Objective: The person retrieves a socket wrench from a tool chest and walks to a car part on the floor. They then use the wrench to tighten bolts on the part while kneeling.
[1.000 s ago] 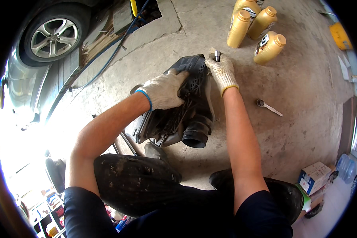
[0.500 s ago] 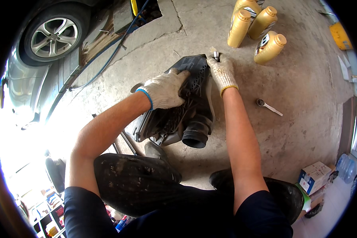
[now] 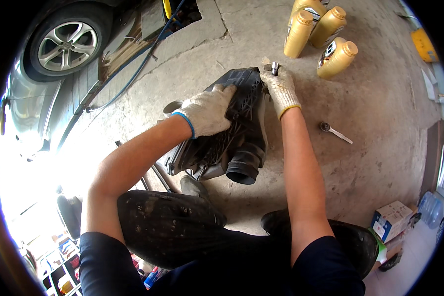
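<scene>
A black plastic air filter housing (image 3: 245, 123) stands on the concrete in front of my legs, its ribbed round duct pointing toward me. My left hand (image 3: 209, 112), in a white knit glove with a blue cuff, is closed over its upper left side; some fingertips are hidden against it. At the far right corner of the housing is my right hand (image 3: 281, 91), gloved with a yellow cuff. Its fingers are closed round a small chrome socket tool (image 3: 275, 68), whose shiny end sticks up past them; the rest is hidden.
A ratchet (image 3: 336, 133) lies on the floor to the right. Several gold oil bottles (image 3: 336, 59) stand beyond my right hand. At the far left are a car wheel (image 3: 67, 46) and a blue hose (image 3: 133, 84). A cardboard box (image 3: 392, 221) sits at the lower right.
My right hand has shifted slightly right with the socket tool, showing more of its chrome end. My left hand has moved slightly right and stays on the housing.
</scene>
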Demonstrator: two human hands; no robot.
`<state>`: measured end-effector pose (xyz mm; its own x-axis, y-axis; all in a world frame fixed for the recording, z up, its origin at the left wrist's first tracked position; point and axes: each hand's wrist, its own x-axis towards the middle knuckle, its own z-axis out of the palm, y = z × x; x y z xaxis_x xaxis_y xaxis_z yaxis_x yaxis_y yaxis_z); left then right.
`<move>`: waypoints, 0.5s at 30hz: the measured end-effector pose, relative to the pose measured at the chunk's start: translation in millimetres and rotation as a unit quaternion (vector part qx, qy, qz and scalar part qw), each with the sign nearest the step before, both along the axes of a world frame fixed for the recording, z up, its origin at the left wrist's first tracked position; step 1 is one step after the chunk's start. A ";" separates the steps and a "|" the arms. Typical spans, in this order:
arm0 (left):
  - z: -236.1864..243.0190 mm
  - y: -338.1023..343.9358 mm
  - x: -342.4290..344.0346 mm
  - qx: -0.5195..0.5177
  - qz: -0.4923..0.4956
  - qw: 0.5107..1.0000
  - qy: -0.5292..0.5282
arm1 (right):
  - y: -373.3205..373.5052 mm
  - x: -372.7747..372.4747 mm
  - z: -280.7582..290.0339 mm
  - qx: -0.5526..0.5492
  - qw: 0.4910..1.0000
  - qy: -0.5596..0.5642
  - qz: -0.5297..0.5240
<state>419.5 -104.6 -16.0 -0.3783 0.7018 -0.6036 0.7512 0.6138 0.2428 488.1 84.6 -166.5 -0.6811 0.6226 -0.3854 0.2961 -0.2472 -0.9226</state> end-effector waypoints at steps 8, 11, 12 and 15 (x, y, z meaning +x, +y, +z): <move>-0.2 1.3 1.2 -0.006 0.023 1.000 0.012 | 23.0 10.8 21.1 -0.019 0.984 -0.090 0.150; 1.5 1.8 1.0 -0.013 0.042 0.999 0.007 | 21.8 18.6 33.9 -0.106 0.984 -0.077 0.121; 6.6 3.9 -0.2 -0.019 0.046 0.999 0.000 | 18.7 17.3 35.5 -0.110 0.985 -0.082 0.108; 4.4 2.6 -6.5 -0.030 0.057 0.998 -0.009 | 16.5 14.0 24.4 -0.078 0.990 -0.038 0.110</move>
